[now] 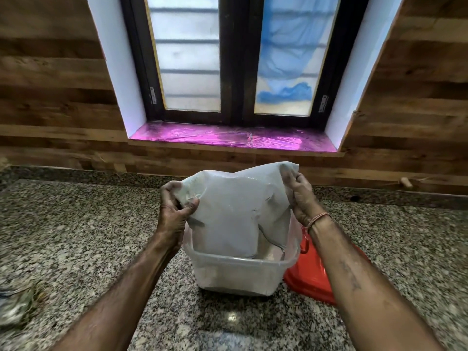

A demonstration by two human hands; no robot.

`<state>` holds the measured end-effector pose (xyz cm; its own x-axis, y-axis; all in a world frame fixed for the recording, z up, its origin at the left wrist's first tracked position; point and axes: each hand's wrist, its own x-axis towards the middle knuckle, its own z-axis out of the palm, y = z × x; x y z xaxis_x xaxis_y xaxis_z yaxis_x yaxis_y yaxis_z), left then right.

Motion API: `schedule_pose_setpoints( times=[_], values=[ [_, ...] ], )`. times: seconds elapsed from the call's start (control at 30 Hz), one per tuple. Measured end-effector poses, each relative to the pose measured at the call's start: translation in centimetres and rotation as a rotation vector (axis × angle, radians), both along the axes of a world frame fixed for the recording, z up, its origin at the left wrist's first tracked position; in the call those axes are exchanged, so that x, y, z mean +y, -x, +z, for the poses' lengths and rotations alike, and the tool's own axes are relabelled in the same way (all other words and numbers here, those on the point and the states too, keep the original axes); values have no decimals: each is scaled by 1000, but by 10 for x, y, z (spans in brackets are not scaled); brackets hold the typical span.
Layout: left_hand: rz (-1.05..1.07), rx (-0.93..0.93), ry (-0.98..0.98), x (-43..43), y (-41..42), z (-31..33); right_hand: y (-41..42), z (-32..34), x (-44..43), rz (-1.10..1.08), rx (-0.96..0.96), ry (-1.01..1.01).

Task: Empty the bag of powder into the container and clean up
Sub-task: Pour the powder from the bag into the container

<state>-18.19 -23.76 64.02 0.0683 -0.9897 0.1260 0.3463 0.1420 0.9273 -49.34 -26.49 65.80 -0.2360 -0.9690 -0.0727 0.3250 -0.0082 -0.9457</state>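
A pale grey plastic bag of powder (238, 209) hangs upended over a clear plastic container (238, 274) on the granite counter. The bag's lower end dips inside the container's rim. My left hand (174, 211) pinches the bag's upper left corner. My right hand (304, 196) grips the upper right corner, its fingers dusted with powder. Light powder coats the container's inside walls; how much lies in it is hidden by the bag.
A red lid (314, 269) lies flat on the counter, right of the container and partly under my right forearm. A blurred dark object (17, 302) sits at the counter's left edge. A wood-panelled wall and a window sill (233, 138) run behind.
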Motion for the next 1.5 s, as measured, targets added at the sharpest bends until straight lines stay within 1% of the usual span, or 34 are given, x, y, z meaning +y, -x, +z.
schedule_pose_setpoints(
  times=[0.1,0.23,0.33,0.5,0.67,0.73,0.83,1.0,1.07,1.13,1.17,1.23,1.27,1.3,1.33,1.4,1.5],
  values=[
    [22,30,-9,-1,1,2,5,2,2,-6,-7,24],
    [36,-31,19,-2,1,4,9,8,6,-34,39,80],
    [32,-69,35,1,0,5,11,10,13,-23,88,75],
    [57,46,7,7,4,13,17,14,16,3,113,84],
    [173,10,17,7,5,11,20,23,12,81,203,116],
    [175,11,21,8,6,12,23,28,13,121,259,117],
    [195,-8,18,9,7,13,27,32,11,134,394,97],
    [187,-89,31,14,8,18,31,30,3,59,653,117],
    [169,-184,32,15,3,20,34,26,-1,7,719,139],
    [177,-374,31,13,-3,22,36,23,-3,-20,736,164],
    [195,-496,29,11,-5,23,37,22,-2,-22,733,167],
    [287,-825,59,10,-3,31,37,23,0,-4,722,175],
    [335,-1005,111,9,1,36,36,25,0,8,719,182],
    [362,-1144,178,10,8,42,34,26,0,17,726,192],
    [366,-1224,248,10,17,48,31,29,1,25,741,199],
    [310,-1287,326,8,36,56,25,34,0,37,766,212],
    [225,-1285,312,8,56,59,19,39,-3,28,814,244]
  ],
)
